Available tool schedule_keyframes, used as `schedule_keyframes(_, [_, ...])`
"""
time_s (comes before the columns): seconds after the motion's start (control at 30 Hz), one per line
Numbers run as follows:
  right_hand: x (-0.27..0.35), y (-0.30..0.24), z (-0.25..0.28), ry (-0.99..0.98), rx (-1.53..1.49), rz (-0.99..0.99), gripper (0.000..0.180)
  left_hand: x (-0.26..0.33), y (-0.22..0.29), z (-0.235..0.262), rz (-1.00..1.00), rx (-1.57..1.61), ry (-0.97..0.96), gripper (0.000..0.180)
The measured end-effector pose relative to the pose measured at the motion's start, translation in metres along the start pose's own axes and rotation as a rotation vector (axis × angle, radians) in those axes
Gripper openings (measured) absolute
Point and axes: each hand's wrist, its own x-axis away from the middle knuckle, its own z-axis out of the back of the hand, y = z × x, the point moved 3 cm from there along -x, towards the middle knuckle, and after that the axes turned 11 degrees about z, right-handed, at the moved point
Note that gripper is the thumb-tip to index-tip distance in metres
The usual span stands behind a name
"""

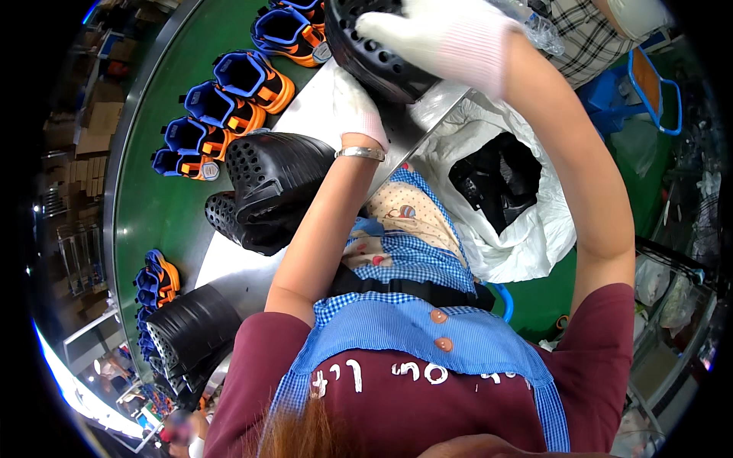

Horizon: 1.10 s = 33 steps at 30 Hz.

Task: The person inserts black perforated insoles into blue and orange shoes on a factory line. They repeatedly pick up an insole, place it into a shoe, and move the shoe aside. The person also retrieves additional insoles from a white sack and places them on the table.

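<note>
My right hand (447, 42), in a white glove with a pink cuff, grips a black clog-like piece with round holes (374, 57) at the top of the view. My left hand (353, 107), gloved the same way, is against its lower left side, its fingertips partly hidden. Beside my left forearm, more black perforated clogs (279, 179) lie nested together on the metal work surface (229, 263). Another stack of black clogs (191, 332) is nearer on the left.
Blue, black and orange shoes (210, 103) line the green conveyor belt (172, 217) on the left. To the right of my lap, a white plastic bag (489, 256) holds black pieces (500, 179). A blue stool (603, 103) stands at the far right, near someone's checked clothing (584, 38).
</note>
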Motion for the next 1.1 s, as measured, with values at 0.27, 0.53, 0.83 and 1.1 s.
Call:
schedule_keyframes(0.27, [-0.062,0.032,-0.068,-0.038,0.275,0.294,0.05,-0.017,-0.045,0.011,0.2,-0.013,-0.01,0.039])
schedule_keyframes(0.53, [-0.094,0.027,-0.05,0.074,0.459,0.447,0.021,0.009,-0.061,0.017,-0.407,-0.875,-0.042,0.057])
schedule_keyframes(0.83, [-0.087,0.05,-0.02,0.22,0.215,0.469,0.026,0.067,-0.024,0.01,0.017,-0.733,-0.251,0.056])
schedule_keyframes(1.1, [-0.036,0.059,0.026,0.096,0.354,0.342,0.037,0.113,0.007,0.038,0.053,-0.84,-0.793,0.043])
